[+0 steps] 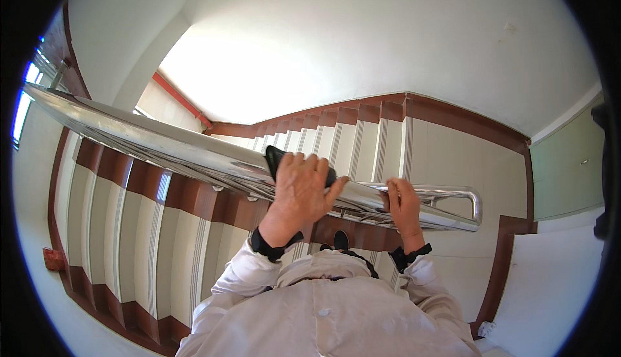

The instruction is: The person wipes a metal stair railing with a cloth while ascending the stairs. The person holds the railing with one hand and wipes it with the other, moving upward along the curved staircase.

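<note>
A shiny metal stair handrail (pixel 189 146) runs across the view from the upper left to a rounded end on the right. My left hand (pixel 301 189) lies over the rail with a dark cloth (pixel 274 160) under it, which shows on both sides of the fingers. Farther right, my right hand (pixel 404 204) is at the rail with its fingers bent together over the top edge; the hidden side of the fingers leaves it unclear whether they grip the metal. Both wrists have black cuffs below light sleeves.
Stairs with brown edging (pixel 140 197) are on my side of the rail, and another flight (pixel 359 148) lies beyond it. A landing (pixel 456 163) and a pale green door (pixel 565 177) are at the right. A red object (pixel 53 258) is by the left wall.
</note>
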The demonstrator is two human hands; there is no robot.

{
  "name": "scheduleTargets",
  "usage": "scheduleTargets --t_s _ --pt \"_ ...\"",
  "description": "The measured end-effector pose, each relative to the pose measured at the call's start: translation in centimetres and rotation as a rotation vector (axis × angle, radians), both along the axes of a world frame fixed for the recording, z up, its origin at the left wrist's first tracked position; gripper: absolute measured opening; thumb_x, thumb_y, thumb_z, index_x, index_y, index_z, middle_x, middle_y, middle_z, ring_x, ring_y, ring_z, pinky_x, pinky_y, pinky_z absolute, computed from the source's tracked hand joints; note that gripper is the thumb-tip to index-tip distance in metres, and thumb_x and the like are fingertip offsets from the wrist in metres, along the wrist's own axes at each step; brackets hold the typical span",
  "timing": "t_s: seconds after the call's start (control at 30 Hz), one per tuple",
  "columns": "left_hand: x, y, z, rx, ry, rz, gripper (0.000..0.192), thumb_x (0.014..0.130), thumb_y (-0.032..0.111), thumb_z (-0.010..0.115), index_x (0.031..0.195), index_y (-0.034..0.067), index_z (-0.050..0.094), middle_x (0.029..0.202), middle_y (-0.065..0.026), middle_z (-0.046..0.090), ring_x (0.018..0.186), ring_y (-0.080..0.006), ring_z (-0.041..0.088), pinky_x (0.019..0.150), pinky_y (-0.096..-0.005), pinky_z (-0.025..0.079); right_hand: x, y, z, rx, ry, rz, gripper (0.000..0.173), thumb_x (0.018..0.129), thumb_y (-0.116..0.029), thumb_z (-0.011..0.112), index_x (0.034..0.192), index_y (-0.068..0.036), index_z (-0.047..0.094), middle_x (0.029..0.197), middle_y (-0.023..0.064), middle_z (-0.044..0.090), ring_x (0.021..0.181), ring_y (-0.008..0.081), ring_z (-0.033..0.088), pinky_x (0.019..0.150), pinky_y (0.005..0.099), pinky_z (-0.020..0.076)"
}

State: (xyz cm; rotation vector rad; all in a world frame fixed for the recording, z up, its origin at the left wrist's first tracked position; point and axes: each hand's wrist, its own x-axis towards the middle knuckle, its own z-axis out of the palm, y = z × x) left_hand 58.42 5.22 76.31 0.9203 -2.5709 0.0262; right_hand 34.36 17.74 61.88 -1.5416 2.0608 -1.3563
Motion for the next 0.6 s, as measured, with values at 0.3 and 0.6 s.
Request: scheduleTargets --t_s 0.3,0.6 --pt "1.6 -1.5 2.7 0.49 0.59 -0.069 0.035 0.107 0.023 0.067 0.13 -0.001 0.057 0.132 -0.0249 0.058 0.107 -0.0447 0.063 0.1 -0.0466 0.051 10.9 -8.1 8.5 -0.092 -0.141 0.429 0.041 0.101 -0.027 0.074 0.135 -0.004 0.066 0.116 0.018 0.073 0.108 0.0417 0.071 0.094 0.0498 0.0566" --pt "3.8 -5.0 2.8 -0.076 0.02 0.244 0.042 0.108 0.043 0.067 0.093 0.004 0.073 0.071 -0.0118 0.073 0.071 -0.0344 0.071 0.08 -0.0461 0.052 9.2 -6.0 5.4 -0.188 0.175 0.23 0.042 0.099 -0.039 0.076 0.123 -0.005 0.071 0.098 0.0167 0.075 0.092 0.0394 0.073 0.082 0.0508 0.0561"
